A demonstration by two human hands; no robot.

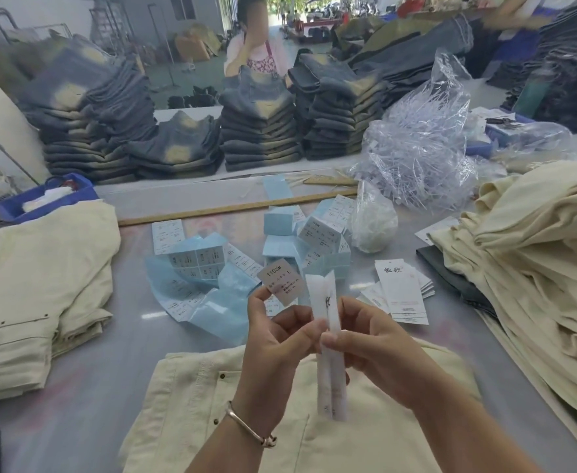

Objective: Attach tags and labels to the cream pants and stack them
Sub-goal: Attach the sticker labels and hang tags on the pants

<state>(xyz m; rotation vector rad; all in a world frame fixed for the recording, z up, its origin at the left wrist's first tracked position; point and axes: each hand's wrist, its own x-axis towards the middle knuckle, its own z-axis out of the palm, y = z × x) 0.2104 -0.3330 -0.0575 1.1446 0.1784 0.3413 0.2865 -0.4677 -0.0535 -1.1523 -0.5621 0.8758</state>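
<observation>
Cream pants (280, 404) lie flat on the bench directly beneath both grips; the right hand (375, 346) pinches an upright hang tag (328, 336), the left hand (277, 332) pinches a sticker label (282, 281) beside it.

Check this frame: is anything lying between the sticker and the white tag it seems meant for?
Nothing visible. The left hand holds the sticker on a fingertip, just left of the white tag gripped by the right hand. Only open air separates them, above the cream pants.
</observation>
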